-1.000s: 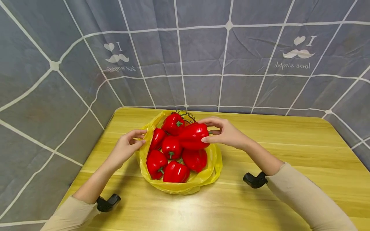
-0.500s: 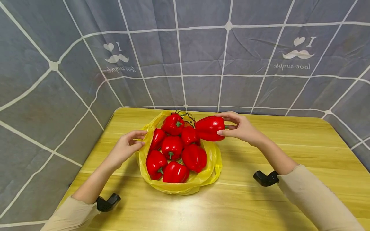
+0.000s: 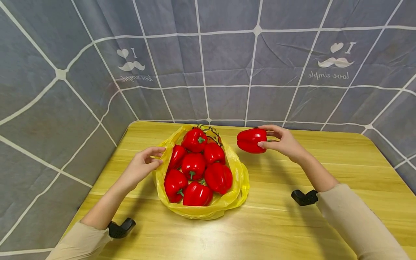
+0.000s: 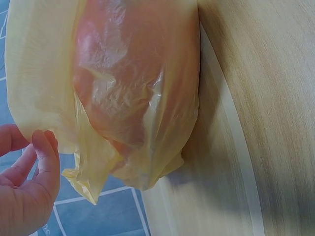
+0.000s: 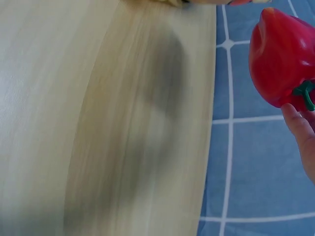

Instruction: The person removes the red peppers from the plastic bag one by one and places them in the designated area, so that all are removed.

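Observation:
A yellow plastic bag [image 3: 203, 213] stands with its mouth spread on the table, and several glossy red bell peppers [image 3: 193, 165] with green stems lie inside it. My left hand [image 3: 141, 166] pinches the bag's left rim between thumb and fingers; the left wrist view shows the thin film [image 4: 44, 98] at the fingertips. To the right of the bag, my right hand [image 3: 282, 142] grips one red bell pepper [image 3: 251, 140] by its stem end, thumb in front and fingers behind. In the right wrist view that bell pepper [image 5: 283, 56] is off the table, its shadow lying on the wood.
The wooden table [image 3: 292, 224] extends to the right and front of the bag. Grey-blue curtain cloth [image 3: 227, 65] with white lines hangs behind the table and at its sides. A black device [image 3: 304, 197] is strapped at the right wrist, another [image 3: 121, 228] at the left.
My right hand has lifted the bell pepper from over the bag and carried it right, past the bag's rim. A bell pepper beneath it has come into view. The left hand has stayed put.

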A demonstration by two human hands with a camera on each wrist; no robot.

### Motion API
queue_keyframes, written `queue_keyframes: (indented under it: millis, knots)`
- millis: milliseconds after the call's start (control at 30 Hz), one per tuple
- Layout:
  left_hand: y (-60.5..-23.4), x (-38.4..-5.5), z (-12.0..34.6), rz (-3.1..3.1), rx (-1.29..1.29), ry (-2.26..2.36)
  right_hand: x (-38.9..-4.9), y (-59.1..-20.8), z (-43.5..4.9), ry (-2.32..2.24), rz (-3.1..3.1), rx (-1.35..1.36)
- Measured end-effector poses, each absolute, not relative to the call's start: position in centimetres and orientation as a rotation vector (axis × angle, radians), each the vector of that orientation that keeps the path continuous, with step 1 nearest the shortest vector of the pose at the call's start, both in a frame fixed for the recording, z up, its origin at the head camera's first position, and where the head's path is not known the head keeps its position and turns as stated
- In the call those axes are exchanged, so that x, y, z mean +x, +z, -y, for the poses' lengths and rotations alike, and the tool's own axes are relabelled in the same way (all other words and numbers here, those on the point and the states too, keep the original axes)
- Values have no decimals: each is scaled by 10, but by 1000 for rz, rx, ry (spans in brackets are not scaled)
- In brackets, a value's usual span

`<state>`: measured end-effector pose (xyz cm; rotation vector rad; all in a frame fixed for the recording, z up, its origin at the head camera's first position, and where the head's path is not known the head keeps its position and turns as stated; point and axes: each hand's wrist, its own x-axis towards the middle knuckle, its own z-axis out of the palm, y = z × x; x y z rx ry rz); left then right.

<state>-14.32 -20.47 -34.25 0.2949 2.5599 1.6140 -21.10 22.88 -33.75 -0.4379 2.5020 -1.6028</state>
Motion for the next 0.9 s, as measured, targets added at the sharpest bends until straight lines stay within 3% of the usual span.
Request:
queue_keyframes:
  millis: [900]
  knots:
    - [-349, -144, 206, -2571, 299, 1630, -228, -385, -246, -1630, -2558, -275]
